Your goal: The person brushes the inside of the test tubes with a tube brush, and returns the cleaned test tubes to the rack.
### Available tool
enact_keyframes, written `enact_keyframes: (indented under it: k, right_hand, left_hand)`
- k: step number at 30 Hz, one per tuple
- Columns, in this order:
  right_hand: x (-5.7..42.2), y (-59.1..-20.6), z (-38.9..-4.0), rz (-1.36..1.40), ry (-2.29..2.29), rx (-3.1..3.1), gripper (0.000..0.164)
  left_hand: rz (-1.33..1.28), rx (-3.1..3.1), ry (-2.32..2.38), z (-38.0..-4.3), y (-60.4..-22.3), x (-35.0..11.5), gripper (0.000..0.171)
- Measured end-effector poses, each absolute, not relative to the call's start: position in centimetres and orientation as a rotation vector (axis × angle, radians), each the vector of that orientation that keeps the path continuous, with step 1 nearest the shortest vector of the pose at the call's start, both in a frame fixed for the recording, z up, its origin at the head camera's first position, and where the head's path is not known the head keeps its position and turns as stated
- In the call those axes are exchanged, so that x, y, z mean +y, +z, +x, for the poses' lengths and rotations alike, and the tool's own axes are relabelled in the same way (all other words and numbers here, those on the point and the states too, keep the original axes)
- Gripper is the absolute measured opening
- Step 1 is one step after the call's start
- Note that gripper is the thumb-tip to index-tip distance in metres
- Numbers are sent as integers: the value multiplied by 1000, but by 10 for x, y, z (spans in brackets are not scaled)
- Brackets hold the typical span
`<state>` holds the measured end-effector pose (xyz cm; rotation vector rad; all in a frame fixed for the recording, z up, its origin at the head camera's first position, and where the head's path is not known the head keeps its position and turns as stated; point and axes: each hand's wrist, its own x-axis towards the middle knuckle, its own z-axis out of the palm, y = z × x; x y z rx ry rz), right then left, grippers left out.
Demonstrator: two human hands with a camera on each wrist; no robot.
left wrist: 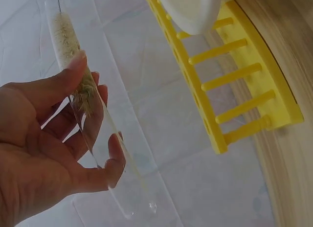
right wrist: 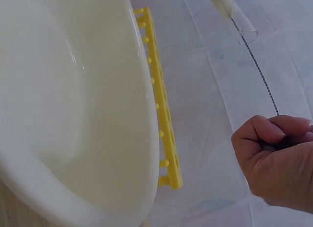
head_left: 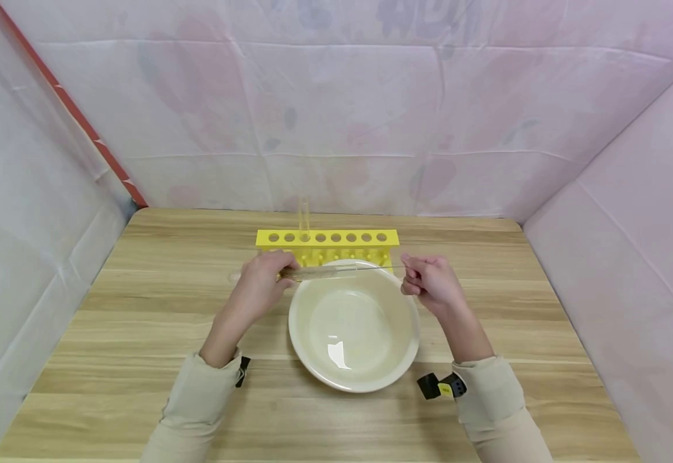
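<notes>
My left hand (left wrist: 58, 134) grips a clear glass test tube (left wrist: 115, 188), thumb on one side and fingers curled round the other. Inside the tube sits the pale bristle head of a test tube brush (left wrist: 66, 36), its tuft near my fingers. The brush's twisted wire (right wrist: 261, 75) comes out of the tube's open mouth. My right hand (right wrist: 279, 158) pinches that wire, its other fingers curled. In the head view the tube and brush lie nearly level, over the far rim of a cream basin (head_left: 296, 334) between my left hand (head_left: 261, 283) and right hand (head_left: 435, 283).
Behind the basin stands a yellow test tube rack (head_left: 327, 238) with a row of holes and pegs. Another clear test tube (head_left: 304, 218) is upright in one of its left holes. The basin holds clear liquid. Pale cloth walls (head_left: 336, 116) enclose the wooden table (head_left: 157, 308).
</notes>
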<state>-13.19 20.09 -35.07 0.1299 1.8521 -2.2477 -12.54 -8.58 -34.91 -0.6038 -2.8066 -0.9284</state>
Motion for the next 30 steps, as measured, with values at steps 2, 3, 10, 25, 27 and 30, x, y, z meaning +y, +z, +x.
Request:
enact_keyframes:
  k: [2, 3, 10, 25, 27, 30]
  right_hand:
    - [202, -351, -131, 61, -2193, 1992, 45]
    - [203, -352, -131, 7, -2155, 2088, 44]
    - [210, -352, -131, -316, -1962, 2530, 45]
    - [219, -344, -134, 200, -2214, 1776, 48]
    - [219, -345, -134, 173, -2223, 1813, 47]
    - [220, -346, -133, 62, -2165, 2042, 45]
  left_hand:
    - [-632, -2803, -985, -126, -350, -88, 18]
    - [-650, -2799, -1020, -126, -351, -89, 18]
    - [-708, -2795, -1191, -127, -351, -97, 17]
    - [-677, -2806, -1069, -127, -355, -97, 17]
    - [-705, -2816, -1117, -127, -355, -100, 16]
    - [-709, -2836, -1167, -127, -355, -104, 14]
